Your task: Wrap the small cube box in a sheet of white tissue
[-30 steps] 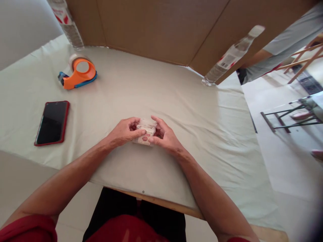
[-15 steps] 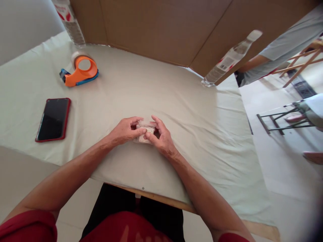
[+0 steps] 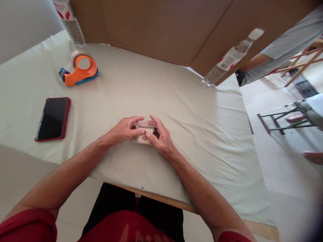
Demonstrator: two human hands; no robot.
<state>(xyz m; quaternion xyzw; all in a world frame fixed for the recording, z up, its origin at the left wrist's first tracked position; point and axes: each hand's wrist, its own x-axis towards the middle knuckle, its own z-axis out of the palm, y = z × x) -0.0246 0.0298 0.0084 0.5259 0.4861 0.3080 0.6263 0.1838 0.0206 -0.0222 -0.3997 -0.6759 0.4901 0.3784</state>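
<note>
Both of my hands meet at the middle of the table over a small pale packet [image 3: 142, 138] with faint reddish print. My left hand [image 3: 124, 129] curls round its left side, thumb pressed on top. My right hand [image 3: 161, 137] grips the right side, fingers bent over the packet's top edge. The packet rests on or just above the pale cloth [image 3: 176, 101]; most of it is hidden by my fingers.
A red-cased phone [image 3: 53, 118] lies face up at the left. An orange tape dispenser [image 3: 80, 69] sits behind it. Two plastic water bottles [image 3: 70, 22] [image 3: 230, 58] stand against a cardboard screen [image 3: 164, 30]. Another person's arm [image 3: 254, 62] and wooden furniture are at far right.
The packet has been pressed smaller and flatter between my hands. My right fingers have closed further over its top. The view shifted slightly.
</note>
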